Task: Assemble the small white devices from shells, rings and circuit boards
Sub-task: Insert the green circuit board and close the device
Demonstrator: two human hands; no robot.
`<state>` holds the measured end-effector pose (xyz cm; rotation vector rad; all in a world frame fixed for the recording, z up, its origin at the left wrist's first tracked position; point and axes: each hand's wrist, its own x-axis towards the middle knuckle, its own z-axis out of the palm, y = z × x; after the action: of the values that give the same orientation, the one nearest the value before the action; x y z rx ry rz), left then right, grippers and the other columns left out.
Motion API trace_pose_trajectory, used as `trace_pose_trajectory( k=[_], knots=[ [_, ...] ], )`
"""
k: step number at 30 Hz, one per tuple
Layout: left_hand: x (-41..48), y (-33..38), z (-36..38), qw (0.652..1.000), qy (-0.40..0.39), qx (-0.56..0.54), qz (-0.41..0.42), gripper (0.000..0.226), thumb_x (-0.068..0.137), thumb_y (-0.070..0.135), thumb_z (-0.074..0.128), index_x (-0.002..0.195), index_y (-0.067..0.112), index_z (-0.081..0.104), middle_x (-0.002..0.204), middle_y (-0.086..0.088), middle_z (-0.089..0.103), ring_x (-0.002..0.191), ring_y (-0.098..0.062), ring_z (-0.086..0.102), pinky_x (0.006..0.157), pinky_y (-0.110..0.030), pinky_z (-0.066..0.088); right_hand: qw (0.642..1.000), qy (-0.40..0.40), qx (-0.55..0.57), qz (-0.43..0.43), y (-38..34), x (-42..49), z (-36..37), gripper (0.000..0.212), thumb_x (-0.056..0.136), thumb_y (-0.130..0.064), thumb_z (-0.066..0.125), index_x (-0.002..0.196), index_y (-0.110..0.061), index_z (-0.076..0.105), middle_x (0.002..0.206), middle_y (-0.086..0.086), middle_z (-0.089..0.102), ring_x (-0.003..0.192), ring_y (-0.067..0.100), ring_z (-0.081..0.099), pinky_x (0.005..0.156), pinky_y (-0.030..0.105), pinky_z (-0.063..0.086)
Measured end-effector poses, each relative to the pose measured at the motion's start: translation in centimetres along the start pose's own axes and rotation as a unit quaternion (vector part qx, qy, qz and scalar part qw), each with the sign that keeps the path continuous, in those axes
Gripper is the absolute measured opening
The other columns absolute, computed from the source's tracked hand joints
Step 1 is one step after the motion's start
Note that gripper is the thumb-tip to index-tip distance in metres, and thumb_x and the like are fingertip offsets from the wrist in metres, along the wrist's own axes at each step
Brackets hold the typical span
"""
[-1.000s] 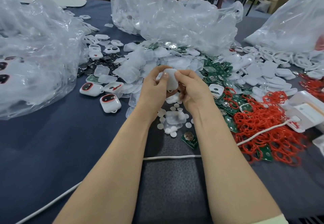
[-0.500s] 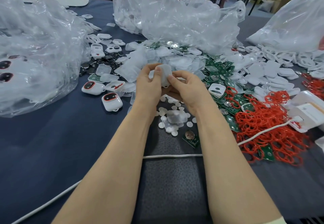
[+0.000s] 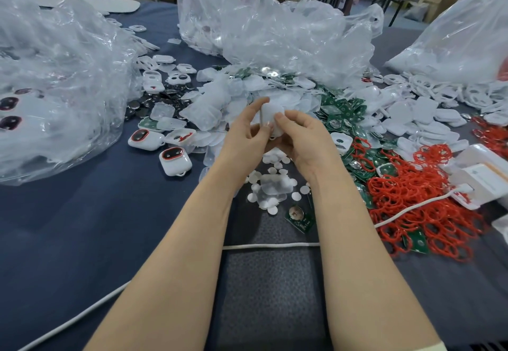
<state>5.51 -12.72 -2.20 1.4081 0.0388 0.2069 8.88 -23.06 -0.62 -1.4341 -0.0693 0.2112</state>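
both hands meet mid-frame above the counter (image 3: pixel 82 227), left hand (image 3: pixel 248 136) and right hand (image 3: pixel 305 141), fingers (image 3: pixel 291 115) of both curled round one white shell (image 3: pixel 270 115). loose white discs (image 3: pixel 272 185) lie right below. red rings (image 3: pixel 412 199) and green circuit boards (image 3: pixel 343 108) crowd the right side, finished devices (image 3: pixel 175 160) sit centre left, and crinkly plastic bags (image 3: pixel 288 29) fill the top. a white cable (image 3: pixel 270 246) crosses behind both forearms.

Soft even light, wide-angle edge distortion

Lone circuit board (image 3: pixel 299 218): laid on the table (image 3: pixel 82 227). Discs (image 3: pixel 270 185) are heaped just behind it; rings (image 3: pixel 420 207) are piled to its right; finished devices (image 3: pixel 175 160) are set behind, well to its left; a cable (image 3: pixel 270 246) is run before it.
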Motion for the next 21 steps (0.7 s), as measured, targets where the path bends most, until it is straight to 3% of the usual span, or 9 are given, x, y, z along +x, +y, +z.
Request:
trace_pose_trajectory(
  k=[3,5,7,12,14,17,21],
  knots=[
    [0.23,-0.22,0.07,0.998,0.031,-0.061,-0.014,0.034,0.098,0.009,0.053,0.128,0.024,0.050,0.093,-0.009,0.073,0.092,-0.016,0.071,0.089,-0.028,0.055,0.998,0.037,0.060,-0.002,-0.08,0.26,0.10,0.003,0.094,-0.010,0.058,0.092,-0.012,0.059,0.094,0.010,0.064,0.077,0.015,0.063,0.069,0.022,0.053],
    [0.26,-0.30,0.05,0.994,0.053,-0.093,-0.013,0.020,0.097,0.006,0.054,0.113,0.016,0.053,0.082,-0.005,0.074,0.083,-0.014,0.072,0.083,-0.024,0.056,0.994,0.052,0.099,0.005,-0.17,0.45,0.03,0.011,0.095,-0.013,0.057,0.105,-0.009,0.056,0.112,0.014,0.064,0.086,0.017,0.064,0.074,0.023,0.053],
    [0.25,-0.23,0.07,0.994,0.067,-0.083,-0.002,0.010,0.097,0.003,0.052,0.101,0.011,0.056,0.075,-0.001,0.074,0.076,-0.012,0.072,0.076,-0.021,0.056,0.994,0.048,0.100,0.006,-0.16,0.48,0.03,0.018,0.096,-0.014,0.056,0.112,-0.008,0.055,0.111,0.014,0.064,0.084,0.016,0.064,0.071,0.022,0.052],
    [0.22,0.10,0.25,0.995,0.062,-0.072,-0.009,0.015,0.093,0.005,0.056,0.105,0.008,0.065,0.096,-0.014,0.073,0.085,-0.019,0.070,0.079,-0.023,0.057,0.994,0.071,0.084,-0.003,-0.02,0.52,0.18,0.018,0.095,-0.013,0.056,0.111,-0.006,0.055,0.099,0.012,0.064,0.074,0.015,0.060,0.065,0.021,0.050],
    [0.18,0.03,0.16,0.997,0.065,-0.051,0.002,0.008,0.093,0.015,0.062,0.100,0.011,0.064,0.094,-0.013,0.073,0.086,-0.020,0.071,0.079,-0.025,0.057,0.995,0.068,0.075,-0.004,0.03,0.61,0.26,0.017,0.095,-0.012,0.057,0.110,-0.005,0.055,0.093,0.011,0.063,0.072,0.017,0.058,0.067,0.025,0.049],
    [0.35,-0.24,-0.02,0.996,0.091,-0.012,0.006,0.005,0.094,0.014,0.061,0.091,0.012,0.058,0.085,-0.009,0.072,0.079,-0.020,0.071,0.081,-0.030,0.058,0.998,0.052,0.047,-0.006,0.17,0.49,0.40,0.019,0.094,-0.011,0.058,0.110,-0.001,0.057,0.099,0.017,0.064,0.082,0.023,0.061,0.074,0.031,0.050],
    [0.48,-0.42,-0.03,0.996,0.093,-0.006,-0.009,0.007,0.095,0.011,0.058,0.089,0.010,0.055,0.087,-0.017,0.070,0.086,-0.033,0.069,0.086,-0.040,0.056,1.000,-0.006,-0.019,-0.015,0.47,0.23,0.74,0.016,0.096,-0.013,0.054,0.092,-0.002,0.066,0.091,0.018,0.069,0.077,0.021,0.066,0.075,0.029,0.057]
  ],
)
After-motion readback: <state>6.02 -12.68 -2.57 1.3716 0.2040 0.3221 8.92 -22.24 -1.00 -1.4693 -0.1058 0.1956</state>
